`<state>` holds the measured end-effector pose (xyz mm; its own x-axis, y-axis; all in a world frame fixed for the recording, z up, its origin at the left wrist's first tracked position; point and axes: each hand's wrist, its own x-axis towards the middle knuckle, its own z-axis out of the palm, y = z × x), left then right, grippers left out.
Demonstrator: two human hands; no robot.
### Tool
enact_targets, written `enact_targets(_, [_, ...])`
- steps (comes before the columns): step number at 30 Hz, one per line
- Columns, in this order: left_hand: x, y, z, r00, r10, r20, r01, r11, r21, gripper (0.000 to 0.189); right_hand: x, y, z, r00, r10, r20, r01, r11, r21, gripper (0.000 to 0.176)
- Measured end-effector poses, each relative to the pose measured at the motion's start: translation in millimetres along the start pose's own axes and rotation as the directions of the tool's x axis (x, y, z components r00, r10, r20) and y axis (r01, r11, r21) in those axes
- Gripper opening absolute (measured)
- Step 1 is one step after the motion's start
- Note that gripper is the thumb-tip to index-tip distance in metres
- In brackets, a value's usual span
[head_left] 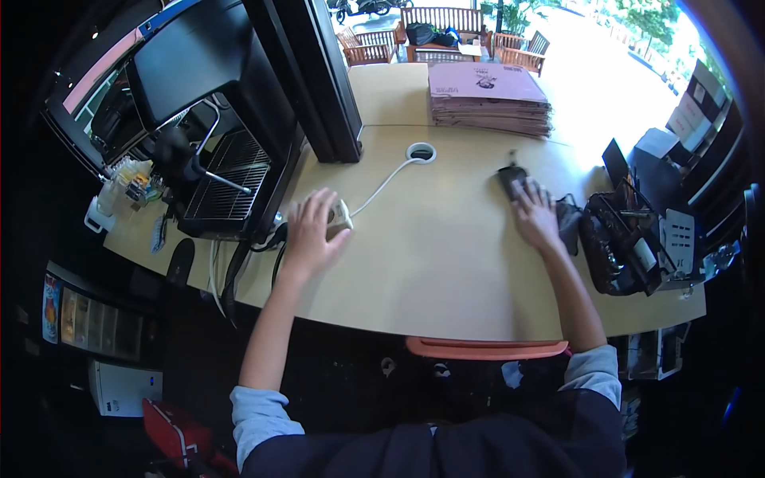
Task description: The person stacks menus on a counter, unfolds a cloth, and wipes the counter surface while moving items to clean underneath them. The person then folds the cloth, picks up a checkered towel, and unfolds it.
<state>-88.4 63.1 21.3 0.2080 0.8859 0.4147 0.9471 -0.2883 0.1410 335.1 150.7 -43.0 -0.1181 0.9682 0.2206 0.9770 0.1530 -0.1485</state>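
Observation:
My left hand (313, 235) is over the left part of the table, beside a white power strip (340, 217). Its fingers are apart and the thumb points right, in front of the strip. From the strip a white cord (381, 188) runs to a round cable hole (421, 153) in the tabletop. On the right, my right hand (536, 213) reaches forward with stretched fingers, the tips at the near end of a small flat black item (511, 180). A dark crumpled pouch (568, 221) lies just right of that hand.
An espresso machine (231, 171) and a black post (307, 80) stand at the left. A pile of pink printed sheets (488, 99) lies at the back. A shiny black bag (610, 247) sits on the right. An orange chair back (486, 348) borders the table's near edge (382, 325).

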Motion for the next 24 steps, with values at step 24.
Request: enact_targets(24, [24.2,-79.6,-44.2,0.929,0.039,0.367,0.003,0.994,-0.113,0.082,-114.6,-413.0,43.8,0.605,-0.758,-0.242,0.793,0.55,0.262,0.042])
